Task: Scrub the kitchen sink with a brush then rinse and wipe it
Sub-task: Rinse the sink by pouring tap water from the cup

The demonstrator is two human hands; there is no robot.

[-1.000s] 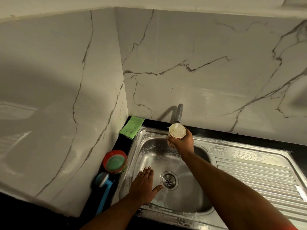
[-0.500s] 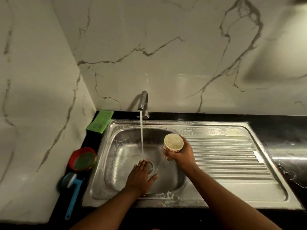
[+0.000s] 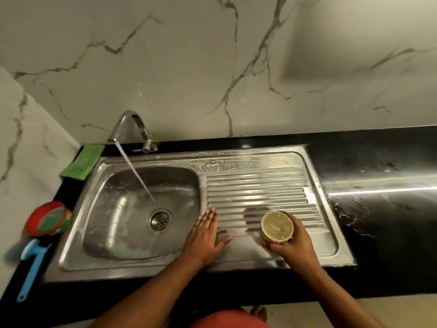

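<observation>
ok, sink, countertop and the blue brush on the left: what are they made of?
Shiny ribbed metal sink: looks like stainless steel, brushed sheen with mirror glints. Glossy black countertop: polished stone, probably granite, given the sharp light streak. Blue long-handled brush: likely moulded plastic, uniform matte colour; bristles blurred.

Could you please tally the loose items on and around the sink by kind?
Blue scrub brush: 1
Green cloth: 1
Red round container: 1
Cup, held in the right hand: 1
Total: 4
</observation>
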